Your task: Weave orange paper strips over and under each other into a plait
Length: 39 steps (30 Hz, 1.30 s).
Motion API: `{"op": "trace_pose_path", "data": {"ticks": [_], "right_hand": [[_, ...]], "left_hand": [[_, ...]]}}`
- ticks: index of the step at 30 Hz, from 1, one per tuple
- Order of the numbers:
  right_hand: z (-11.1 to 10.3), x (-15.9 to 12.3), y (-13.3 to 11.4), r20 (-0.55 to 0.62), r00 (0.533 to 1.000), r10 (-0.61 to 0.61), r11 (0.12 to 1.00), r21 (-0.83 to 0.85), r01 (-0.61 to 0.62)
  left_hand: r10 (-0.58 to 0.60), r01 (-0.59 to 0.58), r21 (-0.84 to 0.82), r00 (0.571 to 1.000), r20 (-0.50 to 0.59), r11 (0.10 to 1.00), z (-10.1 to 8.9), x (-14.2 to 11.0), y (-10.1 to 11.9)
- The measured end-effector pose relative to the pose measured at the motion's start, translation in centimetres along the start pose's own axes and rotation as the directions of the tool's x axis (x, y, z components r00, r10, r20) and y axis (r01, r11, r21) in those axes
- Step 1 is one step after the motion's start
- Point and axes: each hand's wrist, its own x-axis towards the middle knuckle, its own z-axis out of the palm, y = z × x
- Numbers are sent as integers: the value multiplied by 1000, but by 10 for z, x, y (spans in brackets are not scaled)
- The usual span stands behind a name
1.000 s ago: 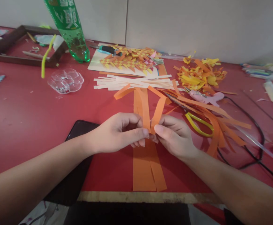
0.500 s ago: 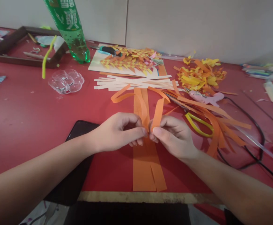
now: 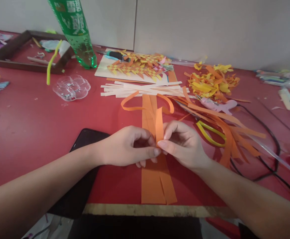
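My left hand (image 3: 128, 146) and my right hand (image 3: 183, 144) meet above the front of the red table, fingertips almost touching. Between right thumb and fingers I pinch an orange paper strip (image 3: 159, 124), which rises and curls away in a loop. A second curled orange length (image 3: 132, 108) runs toward my left fingers, also closed in a pinch; whether both belong to one strip I cannot tell. Beneath the hands lie wider flat orange paper pieces (image 3: 153, 187), reaching to the table's front edge. The exact pinch point is partly hidden by my fingers.
A black phone (image 3: 85, 146) lies under my left forearm. Yellow-handled scissors (image 3: 210, 134), loose orange strips (image 3: 230, 142) and a pink glue gun (image 3: 219, 105) are at right. Pale strips (image 3: 145, 89), woven paper (image 3: 140, 64), a green bottle (image 3: 79, 36) and a clear tray (image 3: 71, 88) lie beyond.
My right hand has brought its strip left, close against the left fingertips. My left hand has shifted slightly right and down. The curled loops have narrowed.
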Motion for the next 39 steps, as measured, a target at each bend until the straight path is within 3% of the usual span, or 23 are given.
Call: {"op": "trace_pose_path", "data": {"ticks": [5,11,14,17,23,26,29,34,39], "right_hand": [[1,-1,-2,29,999,38,999,-18,-37],[6,-5,-1,148,960,237,964,-155,-215],[7,-4,-3,188,946,264,939,-273,-208],[4,-1,-13,180,933,312,883,-417,-215],[-19,-3,-54,13,916,400,660,-697,-279],[-40,-12,-72,-94,908,409,566,-754,-333],[-65,-23,-82,-177,906,383,544,-750,-377],[-97,-36,-93,-357,871,339,409,-778,-478],[-108,-41,-105,-555,793,249,361,-707,-608]], "left_hand": [[153,-178,-158,976,-157,971,-1,-2,0],[258,-289,-494,957,-132,820,-7,-2,4],[227,-284,-577,959,-171,765,-10,-3,5],[187,-337,-615,937,-296,713,-12,-1,6],[96,-447,-669,865,-493,594,-20,4,4],[30,-443,-676,848,-530,589,-23,6,2],[-20,-416,-658,836,-548,627,-24,7,0],[-27,-353,-649,866,-500,674,-21,8,-2],[-15,-354,-653,872,-489,669,-21,9,-3]]}}
